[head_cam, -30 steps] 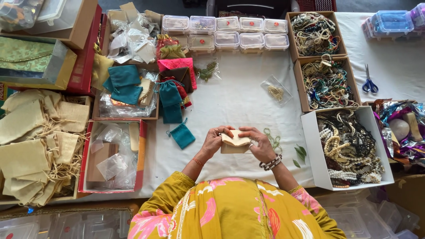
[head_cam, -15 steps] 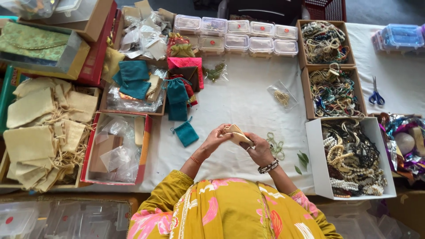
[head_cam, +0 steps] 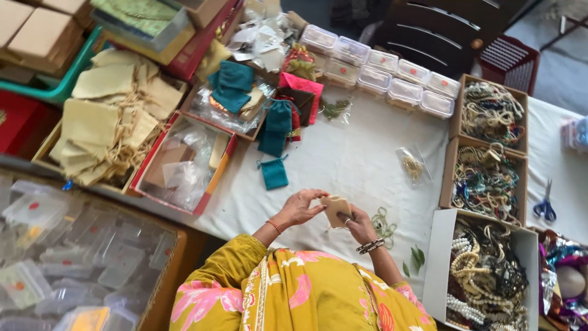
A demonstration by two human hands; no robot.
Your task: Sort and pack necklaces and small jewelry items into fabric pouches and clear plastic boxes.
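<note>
Seated at the cloth-covered desk [head_cam: 361, 159], a person pinches a small beige pouch [head_cam: 335, 209] between left hand [head_cam: 298, 208] and right hand [head_cam: 359, 225], both grips closed on its edges; steady thumbs should keep it open. Beyond lie a teal pouch [head_cam: 274, 173] and lidded plastic boxes [head_cam: 380, 67].

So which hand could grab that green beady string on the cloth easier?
Probably the right hand. The green bead string lies on the white cloth just beside it, while the left hand sits on the far side of the beige pouch that both hands hold.
</note>
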